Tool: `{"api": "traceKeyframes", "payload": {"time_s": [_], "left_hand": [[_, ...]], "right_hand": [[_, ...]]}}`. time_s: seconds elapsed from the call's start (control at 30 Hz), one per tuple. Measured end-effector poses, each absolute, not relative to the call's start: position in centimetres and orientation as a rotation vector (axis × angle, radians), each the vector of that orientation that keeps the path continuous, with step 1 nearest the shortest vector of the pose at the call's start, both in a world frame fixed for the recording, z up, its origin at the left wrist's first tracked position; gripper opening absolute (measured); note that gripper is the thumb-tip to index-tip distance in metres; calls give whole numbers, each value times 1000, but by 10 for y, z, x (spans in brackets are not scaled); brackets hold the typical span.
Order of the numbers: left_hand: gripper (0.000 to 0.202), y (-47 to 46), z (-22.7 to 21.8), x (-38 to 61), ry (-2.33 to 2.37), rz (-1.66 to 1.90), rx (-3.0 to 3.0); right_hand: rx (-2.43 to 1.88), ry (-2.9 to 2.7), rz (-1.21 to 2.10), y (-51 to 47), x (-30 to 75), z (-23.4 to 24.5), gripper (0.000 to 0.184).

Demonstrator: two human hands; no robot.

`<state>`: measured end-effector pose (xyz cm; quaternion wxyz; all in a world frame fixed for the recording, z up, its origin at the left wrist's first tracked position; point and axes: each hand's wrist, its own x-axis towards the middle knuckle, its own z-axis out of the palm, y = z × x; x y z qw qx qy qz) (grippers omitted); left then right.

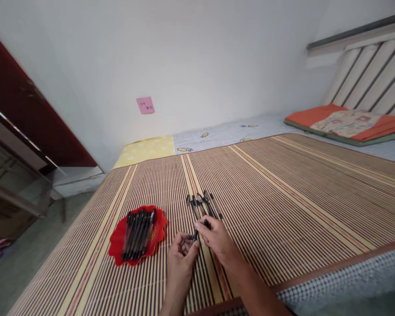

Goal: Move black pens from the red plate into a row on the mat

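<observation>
Several black pens (204, 204) lie side by side on a striped bamboo mat (283, 193). My right hand (217, 237) rests just below them, its fingers closed on a black pen (200, 228). My left hand (181, 252) is beside it, fingers curled and pinching the lower end of that same pen. To the left sits a red scalloped plate (118, 245) holding several more black pens (138, 235).
The mat covers a bed with a patterned sheet (217, 134) at the far edge. An orange folded blanket (345, 123) lies by the slatted headboard (371, 74) at right. A pink note (145, 105) is stuck on the white wall. Dark red furniture (22, 114) stands at left.
</observation>
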<state>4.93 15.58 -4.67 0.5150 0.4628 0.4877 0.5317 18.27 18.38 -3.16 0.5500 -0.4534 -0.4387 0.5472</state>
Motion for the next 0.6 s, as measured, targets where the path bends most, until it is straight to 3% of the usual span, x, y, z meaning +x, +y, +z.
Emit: {"api": "traceKeyframes", "payload": {"time_s": [0.1,0.23,0.43,0.6], "left_hand": [[27,153,-45,48,1140,1204,1167],[39,151,-42,51,988,1048,1023],[45,153,-36,56,1024,1131,991],[40,151,-35,55,998,994,1063]], "right_hand": [[-1081,-1051,1273,185,187,-30,27],[-1006,-1030,1350,183,190,-28,28],[-1002,-982,1350,185,188,-31,31],[-1052,-1001,1346,186,190,-28,31]]}}
